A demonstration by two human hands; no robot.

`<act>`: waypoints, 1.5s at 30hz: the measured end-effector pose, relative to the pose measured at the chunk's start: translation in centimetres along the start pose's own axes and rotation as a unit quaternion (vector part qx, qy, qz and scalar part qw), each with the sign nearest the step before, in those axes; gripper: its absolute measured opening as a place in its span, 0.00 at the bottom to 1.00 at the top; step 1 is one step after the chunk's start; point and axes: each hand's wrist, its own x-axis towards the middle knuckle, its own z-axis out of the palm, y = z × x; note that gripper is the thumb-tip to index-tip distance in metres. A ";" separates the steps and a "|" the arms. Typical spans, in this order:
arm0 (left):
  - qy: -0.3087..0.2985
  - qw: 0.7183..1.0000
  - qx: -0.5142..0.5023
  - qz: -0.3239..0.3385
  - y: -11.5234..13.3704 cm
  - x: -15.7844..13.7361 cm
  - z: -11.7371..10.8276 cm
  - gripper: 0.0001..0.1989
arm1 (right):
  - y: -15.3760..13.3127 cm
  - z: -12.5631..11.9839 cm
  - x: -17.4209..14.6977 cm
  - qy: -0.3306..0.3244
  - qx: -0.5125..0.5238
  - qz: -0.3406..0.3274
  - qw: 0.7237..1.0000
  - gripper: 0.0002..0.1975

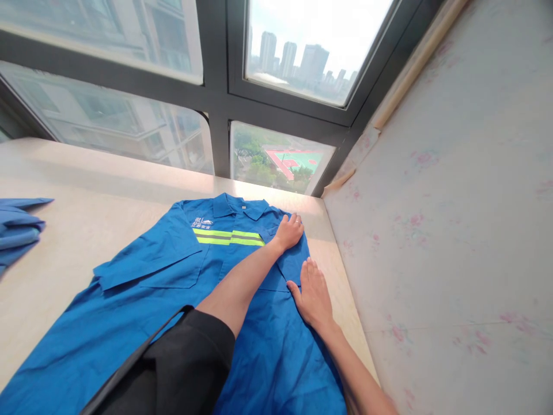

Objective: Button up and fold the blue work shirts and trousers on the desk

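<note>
A blue work jacket (173,314) lies spread on the pale surface, collar toward the window. It has a yellow-green reflective stripe across the chest and white lettering at one side. The sleeve on the left is folded inward over the front. My left hand (290,231) reaches across and presses on the right shoulder, its fingers over the cloth and a ring on one of them. Lower down, my right hand (315,293) lies flat along the jacket's right edge, fingers together and thumb apart. The cloth under both palms is hidden, and my left forearm covers part of the stripe.
Another folded blue cloth (19,230) lies at the far left of the pale ledge (103,190). Dark-framed windows (218,104) rise behind it. A flower-patterned wall (423,230) stands close on the right, with peeling trim near the window corner.
</note>
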 end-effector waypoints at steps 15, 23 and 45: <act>-0.056 0.993 -0.003 -0.102 -1.0 -14.3 -3.9 0.32 | -0.4 -1.0 0.3 -0.013 -0.011 0.008 1.000 0.41; -0.078 0.969 0.080 -0.219 -4.5 -22.9 -8.9 0.30 | -0.5 -1.0 1.2 -0.026 -0.029 0.010 0.999 0.39; 0.003 0.950 0.122 -0.286 5.1 -39.7 -10.2 0.30 | -13.5 -2.7 -6.4 -0.001 0.027 -0.182 0.983 0.32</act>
